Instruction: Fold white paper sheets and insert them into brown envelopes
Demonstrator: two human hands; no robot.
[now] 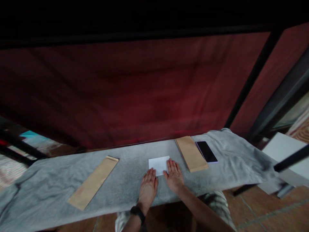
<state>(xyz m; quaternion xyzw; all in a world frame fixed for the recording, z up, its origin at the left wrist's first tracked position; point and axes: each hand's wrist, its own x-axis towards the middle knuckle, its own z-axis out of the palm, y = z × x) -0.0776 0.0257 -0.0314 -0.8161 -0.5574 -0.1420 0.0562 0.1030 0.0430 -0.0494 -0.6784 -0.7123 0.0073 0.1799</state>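
Observation:
A small white sheet of paper (158, 163) lies flat on the grey cloth in front of me. My left hand (148, 186) rests flat at its lower left corner, fingers stretched out; a dark band is on that wrist. On the right edge of the paper lies my right hand (174, 175), its fingers extended and slightly spread. Neither hand grips anything. To the right of my right hand are some brown paper envelopes or bags (192, 154), possibly stacked. Off to the left, another long brown paper envelope or bag (93, 183) lies at a slant.
A dark-screened phone (207, 151) lies beside the right-hand brown paper. Grey cloth (125, 180) covers the narrow table. Behind it hangs a dark red panel (154, 96) with black frame bars. A white surface (287, 154) stands at the far right.

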